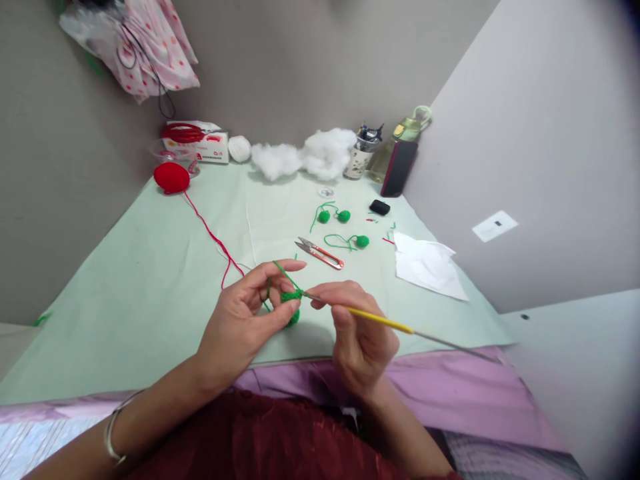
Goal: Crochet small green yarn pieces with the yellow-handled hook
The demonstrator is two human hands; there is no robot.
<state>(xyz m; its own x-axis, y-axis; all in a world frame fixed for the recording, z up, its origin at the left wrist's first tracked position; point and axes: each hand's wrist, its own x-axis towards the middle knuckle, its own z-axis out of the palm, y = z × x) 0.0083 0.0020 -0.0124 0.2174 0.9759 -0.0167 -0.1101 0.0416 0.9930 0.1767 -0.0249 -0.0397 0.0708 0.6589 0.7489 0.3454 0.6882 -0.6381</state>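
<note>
Pinched between the thumb and fingers of my left hand [250, 310] is a small green crochet piece [291, 297]. A strand of green yarn [285, 272] runs from it up over my raised left index finger. My right hand [363, 337] grips a crochet hook [383, 320] with a yellow handle, held like a pen. The hook's metal tip meets the top edge of the green piece. Just beyond my hands lie orange-handled thread snips [324, 255], blades pointing left. Several small green crocheted balls [363, 242] with yarn tails rest farther back.
A red yarn ball [171, 178] sits at the left, its strand trailing toward my left hand. White stuffing [327, 155], a pen cup [357, 160], a bottle [400, 133] and a phone [400, 168] line the back wall. White paper [427, 267] lies at right.
</note>
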